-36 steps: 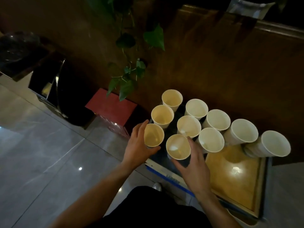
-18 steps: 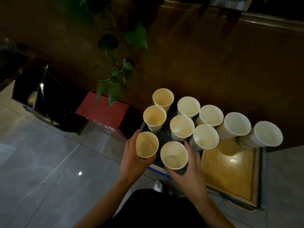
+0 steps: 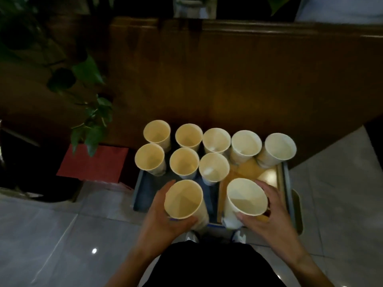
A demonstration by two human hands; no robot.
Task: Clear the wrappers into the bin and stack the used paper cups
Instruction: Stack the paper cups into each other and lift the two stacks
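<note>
- A person's left hand is wrapped around the side of a paper cup at about 7 o'clock of the low table, thumb below the rim on the near side and fingers curled round the far side.
- The right hand is clasped on a second paper cup at about 5 o'clock, fingers against its right wall and thumb under the near rim; this cup tilts slightly toward the camera.
- Eight more open cups stand upright and unstacked on the table: five in a back row from 11 to 2 o'clock, three in a middle row just ahead of them, rims close together or touching.
- Both held cups look empty inside; whether their bases rest on the tabletop or are raised off it cannot be told.
- No cup sits inside another.
- A dark wooden panel rises behind the table at 12 o'clock.
- A red box sits on the grey tiled floor at 9 o'clock, beneath the leaves of a trailing plant.
- The toes of two shoes show at 6 o'clock, just under the table's near edge.
- The scene is dimly lit, and no wrappers or bin can be made out with certainty.
</note>
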